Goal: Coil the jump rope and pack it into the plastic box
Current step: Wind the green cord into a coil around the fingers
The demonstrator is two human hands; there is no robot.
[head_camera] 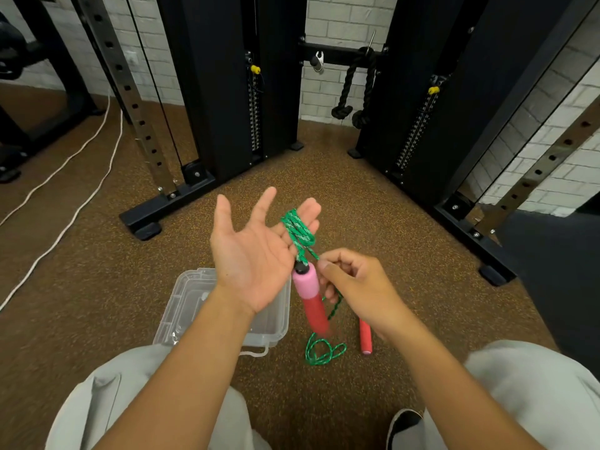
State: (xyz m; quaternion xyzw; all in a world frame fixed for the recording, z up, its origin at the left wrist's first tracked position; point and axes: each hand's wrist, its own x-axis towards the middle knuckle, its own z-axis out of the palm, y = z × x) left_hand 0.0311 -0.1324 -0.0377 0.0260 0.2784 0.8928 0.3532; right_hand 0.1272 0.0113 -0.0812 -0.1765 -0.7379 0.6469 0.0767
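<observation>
We see the right hand [352,284] with thumb and forefinger pinched on a strand of the green jump rope [297,230], just where it leaves the wraps. The other fingers curl loosely inward. The left hand [256,251] is spread flat, palm up, fingers apart, closing on nothing; several turns of the green cord are wound around its outer fingers. From those turns hangs one handle [310,300], pink foam at the top, red below, with a black cap where the cord enters; it dangles between the two hands, its lower end blurred.

Below the right hand the cord drops to the floor, where a loose loop [323,352] lies on the speckled brown rubber floor [406,222]. Just beside that loop lies the second handle [365,337], red, resting flat on the floor.

The clear plastic box [181,306] sits open on the floor under the left forearm, near the loose loop; nothing of the rope is inside it.

Light grey trousers [535,384] frame the lower edge, and a dark shoe [404,425] shows by the right knee. Ahead stand the black uprights of a cable machine [224,92], with a black tricep rope [357,89] hanging between them against a white brick wall [341,17]. A white cable [65,203] runs across the floor at the left.
</observation>
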